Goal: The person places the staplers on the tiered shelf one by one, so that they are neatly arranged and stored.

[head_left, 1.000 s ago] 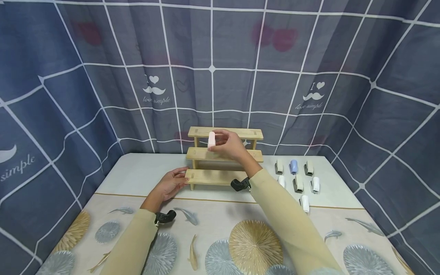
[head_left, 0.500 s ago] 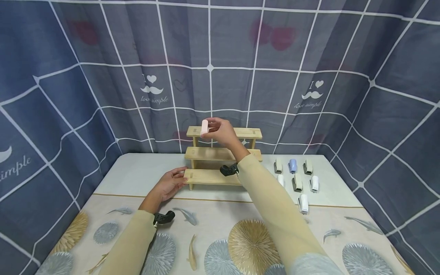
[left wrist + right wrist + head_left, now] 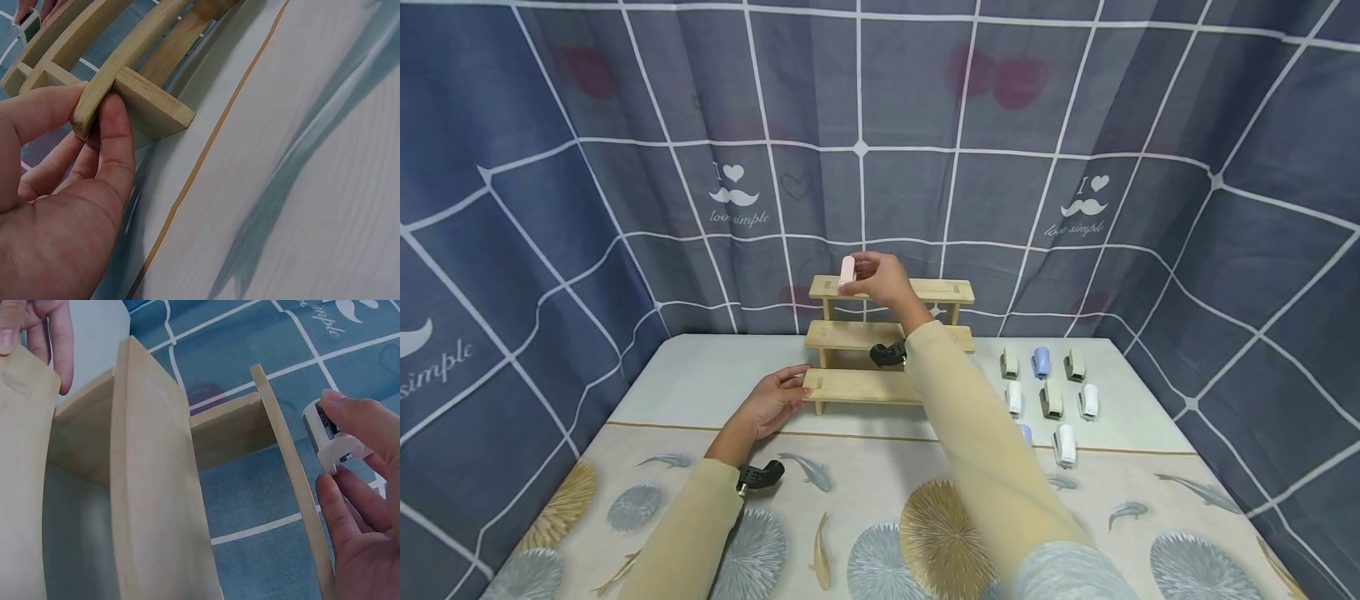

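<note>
My right hand (image 3: pixel 886 280) pinches a small pink stapler (image 3: pixel 847 272) at the left end of the three-step wooden stand's top board (image 3: pixel 940 291). In the right wrist view the stapler (image 3: pixel 319 431) looks whitish, with thumb and fingers on opposite sides, close to the top board's edge; I cannot tell whether they touch. My left hand (image 3: pixel 772 404) grips the left end of the lowest board (image 3: pixel 865 386). The left wrist view has the thumb and a finger pinching that board end (image 3: pixel 94 109), beside the stand's leg (image 3: pixel 153 103).
Right of the stand, several small staplers stand in loose rows: cream (image 3: pixel 1051 398), blue (image 3: pixel 1041 362) and white (image 3: pixel 1064 445). One blue stapler (image 3: pixel 1026 433) is partly behind the right sleeve. A checked curtain (image 3: pixel 820 192) closes off the back and sides of the table (image 3: pixel 700 375).
My right hand has carried the pink stapler up and left from before the middle step to the top board, then lowered it slightly. The left hand has stayed on the lowest board.
</note>
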Tool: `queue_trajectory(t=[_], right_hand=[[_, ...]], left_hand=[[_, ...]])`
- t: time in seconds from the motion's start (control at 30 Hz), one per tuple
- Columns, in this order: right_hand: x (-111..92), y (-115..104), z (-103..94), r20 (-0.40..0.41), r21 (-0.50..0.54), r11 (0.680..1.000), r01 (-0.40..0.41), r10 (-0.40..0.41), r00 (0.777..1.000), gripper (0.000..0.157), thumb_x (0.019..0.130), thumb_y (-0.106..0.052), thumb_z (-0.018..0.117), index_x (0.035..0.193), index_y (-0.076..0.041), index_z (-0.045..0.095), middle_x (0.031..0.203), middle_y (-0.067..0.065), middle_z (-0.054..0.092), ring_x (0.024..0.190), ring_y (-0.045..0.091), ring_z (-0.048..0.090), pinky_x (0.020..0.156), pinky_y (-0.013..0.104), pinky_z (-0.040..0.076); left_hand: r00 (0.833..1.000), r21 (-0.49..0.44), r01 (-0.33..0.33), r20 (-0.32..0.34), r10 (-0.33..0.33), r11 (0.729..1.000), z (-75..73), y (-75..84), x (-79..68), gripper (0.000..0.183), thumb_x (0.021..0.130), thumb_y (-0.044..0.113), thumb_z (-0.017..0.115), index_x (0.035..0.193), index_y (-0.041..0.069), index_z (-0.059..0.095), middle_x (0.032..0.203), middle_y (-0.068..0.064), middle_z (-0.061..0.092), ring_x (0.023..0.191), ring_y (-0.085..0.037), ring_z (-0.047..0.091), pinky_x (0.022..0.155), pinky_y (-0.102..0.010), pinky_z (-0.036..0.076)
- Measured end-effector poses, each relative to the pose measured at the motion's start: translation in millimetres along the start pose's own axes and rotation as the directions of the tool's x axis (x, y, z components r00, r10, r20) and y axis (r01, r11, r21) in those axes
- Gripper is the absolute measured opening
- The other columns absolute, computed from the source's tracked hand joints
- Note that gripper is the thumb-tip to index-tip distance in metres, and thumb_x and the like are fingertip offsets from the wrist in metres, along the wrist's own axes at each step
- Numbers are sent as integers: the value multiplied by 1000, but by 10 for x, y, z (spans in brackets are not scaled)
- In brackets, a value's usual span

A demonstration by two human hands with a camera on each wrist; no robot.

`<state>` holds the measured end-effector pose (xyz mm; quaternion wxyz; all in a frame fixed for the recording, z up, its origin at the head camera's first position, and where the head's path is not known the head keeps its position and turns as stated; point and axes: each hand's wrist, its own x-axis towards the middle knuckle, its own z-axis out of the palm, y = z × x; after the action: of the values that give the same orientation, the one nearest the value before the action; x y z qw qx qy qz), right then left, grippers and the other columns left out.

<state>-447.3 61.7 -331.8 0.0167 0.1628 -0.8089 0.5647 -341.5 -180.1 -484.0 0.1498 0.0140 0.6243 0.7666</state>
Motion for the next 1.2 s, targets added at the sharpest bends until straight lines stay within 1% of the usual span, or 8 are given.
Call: queue_trajectory(t=[0.17,0.3,0.5,0.8,0.93,1.13,1.2], right_hand=[[66,10,4,-14,-38,999,0,-1,1000,69,76,-9,90,139,-8,62,126,12,71,115,26,68,98,39,58],[98,12,5,-19,-74,997,-1,-1,1000,67,77,-10,90,137,-6,63,122,13,72,113,25,68,98,39,58],[103,-8,14,-13,-109,994,-16,14,1000,66,79,-12,89,138,-5,62,123,13,71,114,25,67,98,38,57],[131,-10,29,3,-115,993,-40,41,999,62,80,-12,88,137,-5,63,126,13,71,116,25,67,98,35,57],[135,-10,32,8,-113,992,-53,54,999,63,80,-12,88,137,-4,63,127,14,71,117,25,67,99,35,57],[120,-11,29,4,-115,991,-64,65,998,64,80,-15,88,138,-3,61,127,14,70,117,26,66,99,36,57],[113,-7,30,7,-114,991,-66,67,998,64,81,-15,88,138,-3,61,127,14,70,117,26,66,100,36,57]], left_hand=[[1000,-4,-18,19,18,1000,7,10,-21,68,96,-12,57,157,-6,29,109,2,66,93,-9,69,80,-19,60],[1000,-5,-15,12,15,1000,16,17,-26,67,96,-12,58,157,-6,30,108,2,65,91,-8,69,79,-19,60],[1000,-14,-16,11,16,1000,19,29,-35,68,95,-13,57,157,-7,29,106,3,65,89,-8,68,77,-18,60],[1000,-3,-18,10,18,1000,16,17,-18,67,96,-12,58,156,-7,30,110,0,65,93,-9,68,81,-19,59],[1000,0,-13,15,13,1000,9,4,-8,68,96,-12,58,157,-6,29,113,-2,64,94,-9,68,81,-19,59],[999,2,-23,23,23,1000,0,-1,-7,68,96,-11,58,157,-6,29,116,-3,63,95,-9,68,81,-19,59],[1000,-3,-17,14,17,1000,0,-4,-8,68,96,-12,58,157,-6,30,116,-3,64,95,-9,68,81,-19,60]])
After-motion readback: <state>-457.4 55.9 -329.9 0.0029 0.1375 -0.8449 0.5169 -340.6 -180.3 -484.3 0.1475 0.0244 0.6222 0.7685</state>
